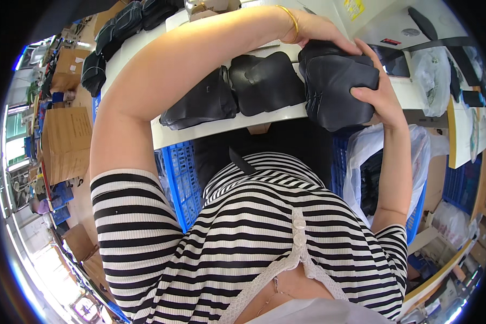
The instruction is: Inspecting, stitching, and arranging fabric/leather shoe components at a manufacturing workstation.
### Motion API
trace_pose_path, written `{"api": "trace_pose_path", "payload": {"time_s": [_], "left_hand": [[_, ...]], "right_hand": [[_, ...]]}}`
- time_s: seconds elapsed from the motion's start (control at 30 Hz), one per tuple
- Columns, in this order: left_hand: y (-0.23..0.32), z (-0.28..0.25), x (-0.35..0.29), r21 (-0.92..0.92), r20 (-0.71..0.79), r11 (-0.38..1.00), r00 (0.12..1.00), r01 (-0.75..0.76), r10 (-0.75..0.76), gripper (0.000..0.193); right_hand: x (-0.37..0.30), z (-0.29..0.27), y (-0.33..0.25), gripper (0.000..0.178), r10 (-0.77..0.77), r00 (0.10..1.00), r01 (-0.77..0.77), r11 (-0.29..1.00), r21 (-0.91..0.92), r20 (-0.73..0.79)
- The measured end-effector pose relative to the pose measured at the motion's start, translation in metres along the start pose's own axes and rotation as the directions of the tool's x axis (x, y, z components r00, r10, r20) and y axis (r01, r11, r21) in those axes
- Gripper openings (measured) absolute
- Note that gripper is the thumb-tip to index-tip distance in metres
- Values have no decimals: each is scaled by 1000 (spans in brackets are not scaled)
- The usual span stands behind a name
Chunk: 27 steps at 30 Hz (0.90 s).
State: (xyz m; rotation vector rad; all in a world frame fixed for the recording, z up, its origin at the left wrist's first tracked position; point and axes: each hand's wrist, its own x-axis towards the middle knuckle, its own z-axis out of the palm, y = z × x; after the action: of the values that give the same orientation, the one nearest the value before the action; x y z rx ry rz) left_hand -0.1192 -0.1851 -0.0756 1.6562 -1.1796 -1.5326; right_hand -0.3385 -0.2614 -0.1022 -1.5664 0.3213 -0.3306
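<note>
A thick stack of black leather-like pieces stands at the right end of a row on the white worktable. My right hand grips its right side, the thumb pressed on the front face and the fingers wrapped behind. From the far side my left hand reaches over, its fingers bent along the stack's back edge; part of them is hidden. Left of this stack lie a second pile of black pieces and a third black pile, neither touched by a hand.
Under the white table edge stand a blue plastic crate on the left and a clear-bag-lined crate on the right. More black bundles line the far left. A white machine and a clear plastic bag occupy the right.
</note>
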Motion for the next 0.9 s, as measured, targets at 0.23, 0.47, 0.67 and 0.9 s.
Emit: {"api": "trace_pose_path", "payload": {"time_s": [0.23, 0.47, 0.67, 0.9], "left_hand": [[0, -3, -7, 264, -32, 964, 998, -44, 55, 60], [-14, -5, -22, 688, -311, 726, 896, -19, 318, 22], [-54, -4, -49, 849, 360, 247, 854, -466, 376, 22], [-34, -2, -53, 790, 159, 532, 940, -305, 302, 21]], "right_hand": [[4, 8, 4, 104, -1, 1000, -1, 995, -100, -18], [-4, -20, 17, 87, 111, 994, -105, 971, 217, -16], [-48, -54, 18, 77, 236, 943, -134, 915, 380, -234], [-69, -59, 41, 79, 174, 944, -53, 918, 393, -279]]}}
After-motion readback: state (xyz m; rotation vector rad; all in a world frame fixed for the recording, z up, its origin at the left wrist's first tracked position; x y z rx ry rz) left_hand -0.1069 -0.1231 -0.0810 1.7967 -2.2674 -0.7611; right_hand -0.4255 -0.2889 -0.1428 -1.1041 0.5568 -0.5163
